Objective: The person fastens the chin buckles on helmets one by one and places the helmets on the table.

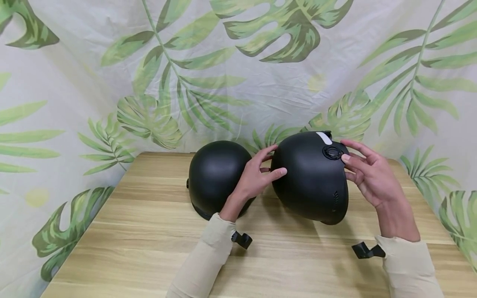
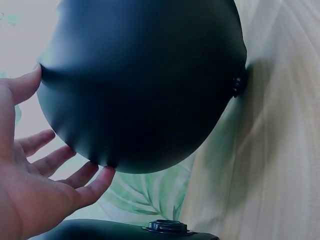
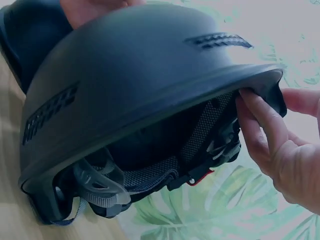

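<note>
A matte black helmet (image 1: 307, 178) is tilted on its side between both hands, with its opening towards the right. My left hand (image 1: 257, 171) holds its rounded crown with thumb and fingertips spread; the palm stands off the shell in the left wrist view. At the rim near the round side knob, my right hand (image 1: 376, 178) grips the edge, thumb outside and fingers inside. Grey webbing straps (image 3: 150, 175) and a red-marked buckle (image 3: 200, 177) show inside the opening. Whether the helmet touches the table cannot be told.
A second black helmet (image 1: 220, 178), dome up, stands on the wooden table (image 1: 149, 240) to the left, partly behind my left hand. A leaf-print cloth (image 1: 179, 82) hangs behind the table. Black mounts (image 1: 242, 240) are worn at both wrists.
</note>
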{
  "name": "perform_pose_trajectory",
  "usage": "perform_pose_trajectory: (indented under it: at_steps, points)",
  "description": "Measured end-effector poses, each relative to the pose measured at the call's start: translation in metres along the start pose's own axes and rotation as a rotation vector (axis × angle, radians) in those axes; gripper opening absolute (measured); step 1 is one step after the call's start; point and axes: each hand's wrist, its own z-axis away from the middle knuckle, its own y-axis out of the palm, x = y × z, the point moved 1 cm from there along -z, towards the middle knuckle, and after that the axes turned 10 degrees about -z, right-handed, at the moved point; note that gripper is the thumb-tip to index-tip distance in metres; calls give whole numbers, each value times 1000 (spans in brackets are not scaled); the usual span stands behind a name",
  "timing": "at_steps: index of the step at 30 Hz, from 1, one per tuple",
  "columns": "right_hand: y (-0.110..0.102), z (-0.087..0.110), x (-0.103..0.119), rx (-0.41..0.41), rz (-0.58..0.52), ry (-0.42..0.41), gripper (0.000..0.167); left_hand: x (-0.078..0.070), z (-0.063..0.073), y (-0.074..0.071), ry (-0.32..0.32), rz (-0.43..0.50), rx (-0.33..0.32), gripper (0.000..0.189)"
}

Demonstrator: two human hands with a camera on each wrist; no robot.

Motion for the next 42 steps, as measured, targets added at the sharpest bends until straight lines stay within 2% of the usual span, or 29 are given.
perform_pose_trajectory:
  at_steps: [8,12,17,22,25,30,34,42]
  points:
    - [-4,-3,-1,40,-42,19,41,-7,0,-8,74,-77,-58,73]
    - [-10,-4,3,52,-47,17,42,-7,-2,-6,79,-95,-57,75]
    - [-20,-2,8,62,-39,24,43,-2,-3,0,56,-53,-41,77]
    - [-26,1,13,53,30,51,44,4,-1,4,11,-5,-5,77]
    - [-28,2,13,29,87,34,43,7,-1,4,-5,2,11,76]
    - [-26,0,7,-42,195,-24,39,9,0,4,-9,-4,21,76]
    - [-23,-1,3,-90,221,-38,36,9,1,3,-7,14,8,75]
    - [-22,1,6,-124,303,-70,34,7,-1,5,19,-10,9,77]
